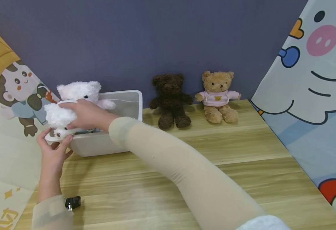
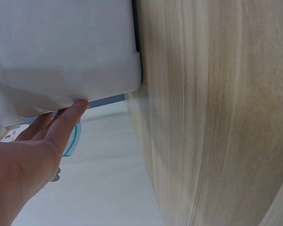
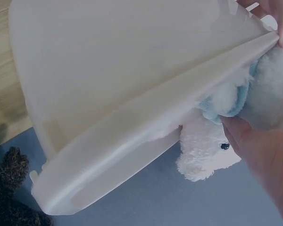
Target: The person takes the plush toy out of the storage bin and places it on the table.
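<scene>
At the left of the table stands a white plastic bin (image 1: 99,145) with two white teddy bears in it. My right hand (image 1: 88,113) grips the front white teddy bear (image 1: 59,116), fingers over its head and thumb near its face. Light blue cloth (image 3: 236,103) shows beside my right hand in the right wrist view. Behind it, the other white teddy bear (image 1: 80,91) sits with its head and one arm above the rim. My left hand (image 1: 53,153) holds the bin's near left corner, thumb at the rim and fingers against the outer wall (image 2: 85,61).
A dark brown teddy bear (image 1: 171,102) sits against the grey back wall (image 1: 168,41), right of the bin. Beside it sits a tan teddy bear (image 1: 219,99) in a pink top. Cartoon-printed panels (image 1: 309,80) flank the wooden table (image 1: 242,185) on both sides.
</scene>
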`<state>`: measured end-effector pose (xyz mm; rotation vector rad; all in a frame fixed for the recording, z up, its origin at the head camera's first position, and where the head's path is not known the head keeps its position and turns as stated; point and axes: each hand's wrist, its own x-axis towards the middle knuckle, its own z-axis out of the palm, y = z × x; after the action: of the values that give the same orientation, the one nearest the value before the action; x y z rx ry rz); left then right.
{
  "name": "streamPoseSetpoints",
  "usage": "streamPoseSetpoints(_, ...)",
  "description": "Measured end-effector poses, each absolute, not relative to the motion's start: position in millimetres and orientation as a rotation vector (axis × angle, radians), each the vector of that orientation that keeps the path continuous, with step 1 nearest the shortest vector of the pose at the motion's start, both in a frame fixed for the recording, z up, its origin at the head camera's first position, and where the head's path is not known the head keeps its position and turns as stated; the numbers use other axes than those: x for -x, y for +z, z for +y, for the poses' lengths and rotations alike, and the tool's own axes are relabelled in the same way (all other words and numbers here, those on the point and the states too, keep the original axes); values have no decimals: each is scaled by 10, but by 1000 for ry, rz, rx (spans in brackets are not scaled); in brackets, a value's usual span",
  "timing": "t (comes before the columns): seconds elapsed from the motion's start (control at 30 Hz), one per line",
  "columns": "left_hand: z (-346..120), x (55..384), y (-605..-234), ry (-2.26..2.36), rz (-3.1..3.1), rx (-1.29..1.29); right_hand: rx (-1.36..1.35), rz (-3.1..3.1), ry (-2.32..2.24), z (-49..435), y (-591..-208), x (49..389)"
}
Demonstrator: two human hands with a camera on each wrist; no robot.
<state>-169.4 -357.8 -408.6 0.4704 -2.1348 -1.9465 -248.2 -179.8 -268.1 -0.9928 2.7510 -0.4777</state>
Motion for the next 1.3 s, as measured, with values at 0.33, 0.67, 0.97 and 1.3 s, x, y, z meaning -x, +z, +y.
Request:
streamPoseSetpoints(0.33,-3590,1682,-4110,-1991,-2109,-473,849,2783,-772,-1668,-2752,2560)
streamPoseSetpoints(0.67,-3592,1688,-4106,-2013,-2079,-460,719,2817,-912,-1522,-2776,2574)
streamPoseSetpoints(0.97,-3598,1704,-4136,-2012,-2076,-444,788,2788,-967,-1406,-2775,2581)
streamPoseSetpoints(1.3,-3596,1693,-4141,-2010,-2079,-472,699,2730,-1220,-1275,-2709,2568)
